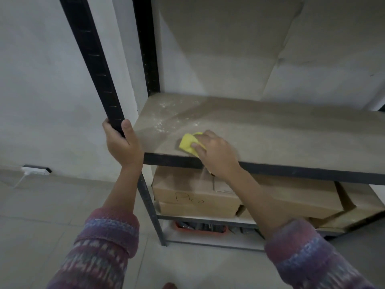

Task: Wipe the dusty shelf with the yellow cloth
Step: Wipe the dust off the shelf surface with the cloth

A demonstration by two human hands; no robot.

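Head view: the yellow cloth (188,143) is seen folded into a small pad on the dusty shelf (270,130), close to the front edge and toward the left end. It is gripped by the right hand (216,155), with the thumb laid on its top and the fingers curled over its far side, and it is pressed to the board. White dust specks (164,119) are scattered just beyond the cloth, toward the left rear corner. The left hand (123,144) is wrapped round the black corner upright (93,55) at shelf height, so the rack appears to be steadied. Cardboard boxes (193,190) are stacked on the level below, under the wiping hand.

For the step to be done well, the pad would best be held flat under even pressure and drawn in overlapping strokes from the rear corner toward the front, so that the specks are gathered rather than pushed into the corner. Dust swept over the edge would probably land on the boxes, so it is better caught in the cloth. A bracing grip on the upright is judged useful while pressure is applied.
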